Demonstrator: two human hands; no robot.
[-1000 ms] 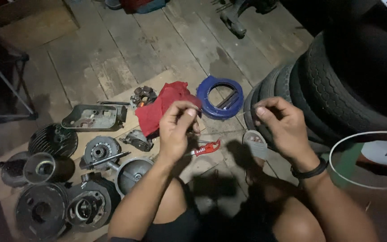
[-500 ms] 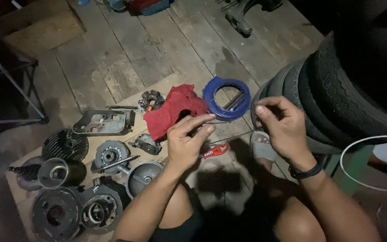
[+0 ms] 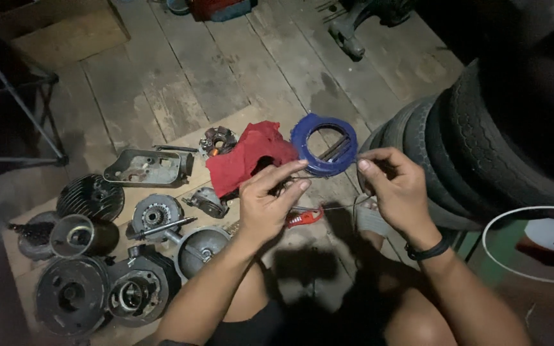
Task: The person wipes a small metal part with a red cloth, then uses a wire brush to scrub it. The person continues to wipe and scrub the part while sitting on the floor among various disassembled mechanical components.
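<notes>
Both hands up over the lap, above the near edge of the cardboard sheet [image 3: 161, 144] laid on the plank floor [image 3: 181, 70]. Left hand [image 3: 265, 205] has thumb and first two fingers pressed together on something small and thin, probably the end of a wire [image 3: 347, 206] (too dark to be sure). Right hand [image 3: 397, 189] is closed in a pinch too, fingertips meeting on the other end; a fine line drops and loops below it, running back toward the red-handled cutter [image 3: 304, 217] lying on the sheet between the wrists.

Handling judgement: the wire looks light, springy and thin, easy to lose from the fingers and prone to kinking. Best held close to each end with fingertip pinches, kept lightly taut, no hard bending.

Around it: red rag [image 3: 245, 157] at the far edge of the sheet, blue ring [image 3: 325, 146] just beside it toward the far right corner, well apart from the grey engine covers [image 3: 155, 214] and finned cylinder [image 3: 91, 197] spread along the left side. Stacked tyres [image 3: 482, 141] stand off the sheet to the right
</notes>
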